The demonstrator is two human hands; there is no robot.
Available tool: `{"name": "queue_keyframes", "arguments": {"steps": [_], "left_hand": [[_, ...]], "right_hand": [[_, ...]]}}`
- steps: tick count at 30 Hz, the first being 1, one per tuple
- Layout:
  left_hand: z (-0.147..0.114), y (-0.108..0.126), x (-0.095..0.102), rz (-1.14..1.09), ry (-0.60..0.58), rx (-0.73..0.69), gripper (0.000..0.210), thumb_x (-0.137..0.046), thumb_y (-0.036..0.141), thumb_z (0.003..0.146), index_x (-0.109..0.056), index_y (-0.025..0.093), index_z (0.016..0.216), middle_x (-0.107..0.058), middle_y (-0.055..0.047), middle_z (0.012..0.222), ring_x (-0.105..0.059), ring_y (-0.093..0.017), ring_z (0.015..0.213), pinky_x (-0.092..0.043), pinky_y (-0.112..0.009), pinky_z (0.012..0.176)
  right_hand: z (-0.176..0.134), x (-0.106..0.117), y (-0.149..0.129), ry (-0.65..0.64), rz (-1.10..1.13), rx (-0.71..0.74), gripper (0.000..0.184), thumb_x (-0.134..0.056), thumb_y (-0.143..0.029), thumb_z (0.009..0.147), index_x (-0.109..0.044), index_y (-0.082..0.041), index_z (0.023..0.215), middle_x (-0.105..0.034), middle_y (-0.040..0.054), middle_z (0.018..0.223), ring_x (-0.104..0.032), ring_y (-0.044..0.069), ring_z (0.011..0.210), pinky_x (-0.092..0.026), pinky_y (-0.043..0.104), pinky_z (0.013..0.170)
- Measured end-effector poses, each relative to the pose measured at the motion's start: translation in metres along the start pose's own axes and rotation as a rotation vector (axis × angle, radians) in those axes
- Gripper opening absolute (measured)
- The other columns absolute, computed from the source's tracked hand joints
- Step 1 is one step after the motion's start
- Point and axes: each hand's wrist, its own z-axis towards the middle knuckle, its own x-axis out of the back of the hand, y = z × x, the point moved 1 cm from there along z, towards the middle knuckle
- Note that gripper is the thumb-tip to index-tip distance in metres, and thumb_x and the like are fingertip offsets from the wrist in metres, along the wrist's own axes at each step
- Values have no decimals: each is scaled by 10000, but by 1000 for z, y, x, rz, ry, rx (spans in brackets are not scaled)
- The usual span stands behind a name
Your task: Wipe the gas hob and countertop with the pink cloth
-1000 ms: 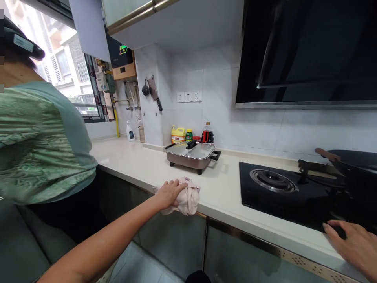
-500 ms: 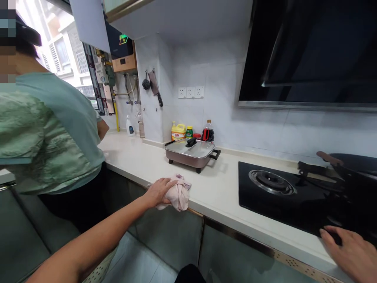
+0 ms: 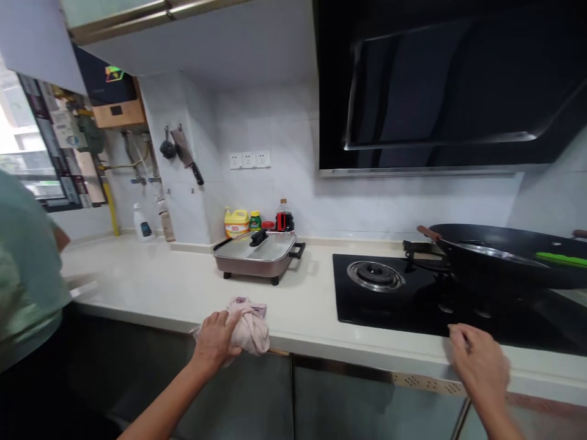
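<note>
My left hand (image 3: 214,343) is closed on a crumpled pale pink cloth (image 3: 250,330) at the counter's front edge, and part of the cloth hangs over that edge. My right hand (image 3: 479,360) is over the front edge by the stove, its fingers loosely curled and nothing visible in them. Beside it lies the black glass gas stove (image 3: 376,315). Behind the cloth, a brown rectangular electric pan (image 3: 252,266) with a glass lid stands on the white counter (image 3: 312,305).
A black wok (image 3: 504,263) with wooden handles sits on the stove, something green inside it. Bottles, including a yellow jug (image 3: 237,223), line the wall. A cleaver (image 3: 187,153) hangs on the pillar. Another person (image 3: 27,263) stands at the left. The range hood (image 3: 435,91) hangs overhead.
The view has swung right, bringing the wok fully into sight and moving the other person toward the left edge. My right hand has drawn back from the stove to the counter edge. My left hand keeps the cloth.
</note>
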Motion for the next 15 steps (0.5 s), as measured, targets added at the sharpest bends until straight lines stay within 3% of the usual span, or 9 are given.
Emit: {"name": "queue_keyframes", "arguments": {"steps": [4, 7, 11, 15], "left_hand": [[4, 13, -1, 4, 49, -5, 764, -871, 269, 650, -613, 231, 1367, -632, -103, 1108, -556, -335, 1039, -441, -450, 933], [5, 36, 2, -15, 71, -13, 767, -899, 308, 637, -633, 232, 1352, -633, -109, 1134, -557, -335, 1050, -443, -453, 945], [8, 83, 5, -84, 61, -33, 799, -920, 387, 622, -639, 247, 1357, -629, -113, 1154, -555, -334, 1054, -442, -462, 951], [13, 138, 7, -175, 70, -74, 846, -931, 451, 604, -626, 258, 1370, -619, -124, 1189, -547, -342, 1075, -434, -489, 961]], "right_hand": [[-47, -1, -21, 58, 24, 127, 497, -354, -561, 956, -711, -216, 961, -729, 116, 1093, -638, 299, 1070, -394, 511, 1071], [-67, -5, -30, 159, -26, 175, 503, -325, -544, 988, -704, -212, 982, -717, 119, 1135, -616, 304, 1126, -308, 576, 1156], [-69, -7, -31, 220, -50, 210, 487, -320, -513, 1012, -699, -207, 1007, -717, 114, 1128, -613, 293, 1124, -310, 574, 1165], [-67, -4, -27, 181, -30, 250, 477, -328, -510, 1014, -698, -212, 1060, -713, 107, 1161, -609, 281, 1161, -299, 564, 1170]]}}
